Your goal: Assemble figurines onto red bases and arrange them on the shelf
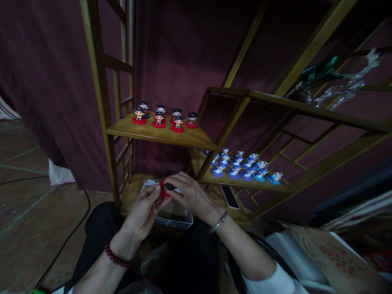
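Between both hands is a small figurine [164, 188] with a red round base and a black-haired head, mostly covered by fingers. My left hand [147, 208] pinches the red base. My right hand [188, 194] closes over the dark head from the other side. Below them an open white box [174, 222] sits on the lowest wooden shelf [134, 183]. Several similar red-based figurines [159, 119] stand in rows on the wooden shelf [159, 141] above.
Several blue-and-white figurines [235, 171] stand on a shelf to the right. A phone [229, 197] lies below them. A wooden post [102, 102] rises at left. Clear branch-like ornaments [352, 87] are at upper right, and a black cable [70, 237] runs along the tiled floor.
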Available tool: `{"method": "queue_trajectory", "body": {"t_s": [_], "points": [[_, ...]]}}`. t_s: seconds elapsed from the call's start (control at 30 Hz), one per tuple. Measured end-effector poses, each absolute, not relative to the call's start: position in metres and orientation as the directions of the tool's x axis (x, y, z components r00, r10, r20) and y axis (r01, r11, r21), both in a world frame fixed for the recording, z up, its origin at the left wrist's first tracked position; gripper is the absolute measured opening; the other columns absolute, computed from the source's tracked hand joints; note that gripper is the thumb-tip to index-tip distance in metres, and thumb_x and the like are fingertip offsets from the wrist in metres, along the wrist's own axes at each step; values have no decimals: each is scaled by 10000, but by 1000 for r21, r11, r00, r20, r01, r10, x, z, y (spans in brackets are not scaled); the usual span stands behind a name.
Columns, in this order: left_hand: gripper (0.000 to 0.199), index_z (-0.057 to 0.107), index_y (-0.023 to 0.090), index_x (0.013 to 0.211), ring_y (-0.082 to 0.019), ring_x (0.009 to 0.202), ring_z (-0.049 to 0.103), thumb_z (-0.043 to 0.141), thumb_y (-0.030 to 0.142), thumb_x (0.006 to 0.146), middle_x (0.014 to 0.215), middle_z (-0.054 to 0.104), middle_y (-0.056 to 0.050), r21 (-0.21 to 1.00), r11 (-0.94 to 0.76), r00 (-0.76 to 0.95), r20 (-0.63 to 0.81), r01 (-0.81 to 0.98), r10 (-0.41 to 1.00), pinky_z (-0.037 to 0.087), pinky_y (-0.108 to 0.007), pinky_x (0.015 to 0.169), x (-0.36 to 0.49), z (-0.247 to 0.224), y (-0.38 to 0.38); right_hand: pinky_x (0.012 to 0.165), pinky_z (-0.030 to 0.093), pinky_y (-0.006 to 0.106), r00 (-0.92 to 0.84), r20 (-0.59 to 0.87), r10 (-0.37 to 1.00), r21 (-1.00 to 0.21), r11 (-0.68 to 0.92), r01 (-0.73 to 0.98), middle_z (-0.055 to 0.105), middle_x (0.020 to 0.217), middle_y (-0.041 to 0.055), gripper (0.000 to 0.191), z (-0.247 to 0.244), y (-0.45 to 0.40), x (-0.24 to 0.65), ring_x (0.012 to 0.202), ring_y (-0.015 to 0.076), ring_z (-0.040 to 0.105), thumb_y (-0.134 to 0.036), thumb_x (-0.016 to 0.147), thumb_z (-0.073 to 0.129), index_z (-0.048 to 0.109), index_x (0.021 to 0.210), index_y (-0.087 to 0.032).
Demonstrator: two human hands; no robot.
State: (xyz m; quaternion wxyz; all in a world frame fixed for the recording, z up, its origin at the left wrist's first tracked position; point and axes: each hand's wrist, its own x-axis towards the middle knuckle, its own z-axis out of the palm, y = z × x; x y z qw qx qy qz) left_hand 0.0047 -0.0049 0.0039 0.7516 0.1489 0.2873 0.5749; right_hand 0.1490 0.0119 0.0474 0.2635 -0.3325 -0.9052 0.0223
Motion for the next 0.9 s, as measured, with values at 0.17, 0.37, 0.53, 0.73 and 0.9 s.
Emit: {"method": "queue_trajectory", "body": {"t_s": [0.17, 0.37, 0.53, 0.73, 0.9], "points": [[72, 633, 123, 681, -121, 672, 651, 645, 64, 721, 729, 692, -19, 531, 270, 135, -280, -803, 951, 542, -328, 772, 7, 6, -4, 833, 479, 313, -588, 479, 652, -267, 746, 610, 629, 995, 66, 235, 46, 13, 147, 928, 165, 557, -189, 851, 528, 557, 1084, -174], [129, 651, 138, 860, -136, 713, 667, 590, 69, 768, 827, 705, -43, 584, 224, 113, -221, -780, 969, 537, -365, 803, 6, 6, -3, 840, 491, 334, -464, 504, 728, -382, 670, 637, 624, 1044, 64, 380, 38, 15, 146, 967, 171, 581, -225, 826, 573, 495, 1198, -210], [142, 630, 124, 917, -149, 705, 671, 568, 94, 793, 833, 703, -61, 625, 199, 116, -172, -755, 978, 554, -356, 755, 6, 14, -2, 817, 492, 343, -360, 540, 761, -411, 612, 676, 633, 1007, 70, 355, 36, 15, 145, 930, 180, 583, -260, 819, 584, 525, 1162, -189], [119, 633, 137, 889, -137, 666, 664, 589, 108, 783, 830, 701, -56, 644, 178, 114, -140, -744, 984, 561, -291, 670, 9, 29, -2, 796, 479, 332, -353, 597, 721, -377, 640, 670, 638, 979, 59, 280, 49, 8, 146, 904, 177, 568, -307, 834, 559, 574, 1093, -204], [139, 647, 137, 892, -117, 580, 638, 630, 142, 755, 789, 703, -60, 667, 149, 110, -100, -730, 989, 531, -235, 577, 12, 40, -3, 799, 476, 326, -350, 582, 734, -399, 632, 664, 629, 999, 59, 360, 63, 2, 147, 922, 183, 570, -338, 760, 647, 571, 1078, -187]]}}
